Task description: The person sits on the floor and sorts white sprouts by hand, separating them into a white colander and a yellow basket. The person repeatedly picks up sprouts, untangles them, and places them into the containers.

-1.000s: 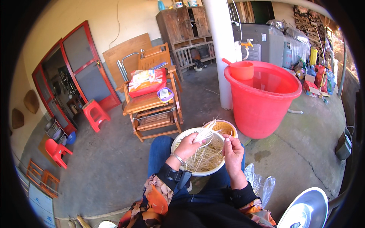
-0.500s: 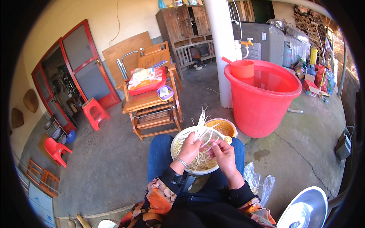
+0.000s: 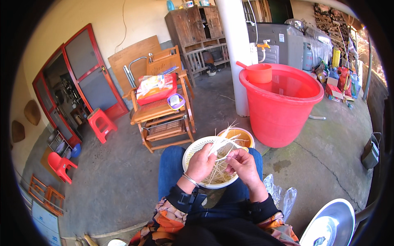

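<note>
My left hand [image 3: 199, 165] is closed round a bunch of thin whitish root-like stems [image 3: 222, 144], whose tips fan out up and to the right. Thumb and forefinger of my right hand [image 3: 243, 165] pinch together on the stems' side ends. Below both hands a white perforated basket [image 3: 186, 157] rests between my knees, holding more pale stems [image 3: 217, 176]. Just beyond it on the right sits an orange basket [image 3: 247, 133] with a few strands inside, partly hidden by the white one and the bunch.
A big red tub [image 3: 277, 119] of water with a red dipper [image 3: 259, 74] stands ahead right. Ahead left is a wooden chair [image 3: 158, 117] bearing bags. Clear plastic bags [image 3: 289, 201] and a metal basin [image 3: 349, 217] lie at my right. Red stools [image 3: 101, 125] stand left.
The bunch in my left hand has tipped from upright toward the right. My right hand's fingers have closed into a tighter pinch beside it. The whole view has shifted slightly.
</note>
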A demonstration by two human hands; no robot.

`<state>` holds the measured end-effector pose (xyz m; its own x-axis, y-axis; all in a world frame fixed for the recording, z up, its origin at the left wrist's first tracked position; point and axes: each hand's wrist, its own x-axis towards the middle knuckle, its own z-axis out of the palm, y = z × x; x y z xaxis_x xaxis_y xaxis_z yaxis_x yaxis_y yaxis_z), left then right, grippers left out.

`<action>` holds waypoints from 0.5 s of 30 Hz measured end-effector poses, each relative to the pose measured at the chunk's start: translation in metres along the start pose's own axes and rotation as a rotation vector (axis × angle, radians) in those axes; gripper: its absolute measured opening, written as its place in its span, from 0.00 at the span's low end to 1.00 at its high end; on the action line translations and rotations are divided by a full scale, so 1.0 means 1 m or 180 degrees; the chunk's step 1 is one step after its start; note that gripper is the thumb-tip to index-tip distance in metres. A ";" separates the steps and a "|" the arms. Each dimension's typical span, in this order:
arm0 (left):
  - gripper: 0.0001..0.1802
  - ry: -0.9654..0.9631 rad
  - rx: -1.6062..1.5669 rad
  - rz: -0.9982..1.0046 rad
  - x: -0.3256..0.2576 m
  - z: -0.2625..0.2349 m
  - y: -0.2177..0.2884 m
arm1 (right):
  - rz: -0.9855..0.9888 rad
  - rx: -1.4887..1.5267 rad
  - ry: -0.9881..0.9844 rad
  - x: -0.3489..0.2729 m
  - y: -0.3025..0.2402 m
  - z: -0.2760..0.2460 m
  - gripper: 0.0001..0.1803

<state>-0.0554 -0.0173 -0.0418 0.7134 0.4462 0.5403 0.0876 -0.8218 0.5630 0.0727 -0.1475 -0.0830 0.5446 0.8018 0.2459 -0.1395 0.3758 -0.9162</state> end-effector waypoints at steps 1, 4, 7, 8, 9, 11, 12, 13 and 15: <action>0.15 -0.0091 -0.0051 -0.0051 0.000 -0.004 0.002 | 0.0051 0.0027 -0.0096 -0.002 -0.004 -0.002 0.04; 0.15 -0.0169 -0.0077 -0.0039 0.002 -0.011 0.007 | -0.0047 -0.0992 -0.0106 -0.007 -0.017 -0.007 0.04; 0.15 -0.0174 -0.0092 0.0016 0.004 -0.013 0.010 | -0.0574 -0.1683 -0.0225 -0.011 -0.030 -0.012 0.05; 0.15 -0.0177 -0.0110 0.0026 0.004 -0.013 0.011 | -0.0766 -0.1976 -0.0275 -0.012 -0.034 -0.014 0.06; 0.15 -0.0208 -0.0178 -0.0019 0.004 -0.012 0.012 | -0.0949 -0.2166 -0.0303 -0.013 -0.036 -0.015 0.05; 0.15 -0.0251 -0.0388 -0.0076 0.004 -0.012 0.013 | -0.1293 -0.2569 -0.0346 -0.015 -0.040 -0.016 0.05; 0.15 -0.0330 -0.0319 -0.0199 0.003 -0.012 0.015 | -0.1406 -0.2717 -0.0256 -0.015 -0.040 -0.015 0.05; 0.14 -0.0388 -0.0327 -0.0281 0.003 -0.011 0.016 | -0.1537 -0.2844 -0.0174 -0.016 -0.039 -0.014 0.05; 0.13 -0.0504 -0.0476 -0.0498 0.002 -0.011 0.019 | -0.1625 -0.2721 0.0184 -0.017 -0.033 -0.009 0.04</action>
<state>-0.0598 -0.0278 -0.0229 0.8001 0.4932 0.3415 0.1102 -0.6805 0.7245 0.0754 -0.1774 -0.0595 0.4160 0.6049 0.6790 0.7526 0.1902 -0.6304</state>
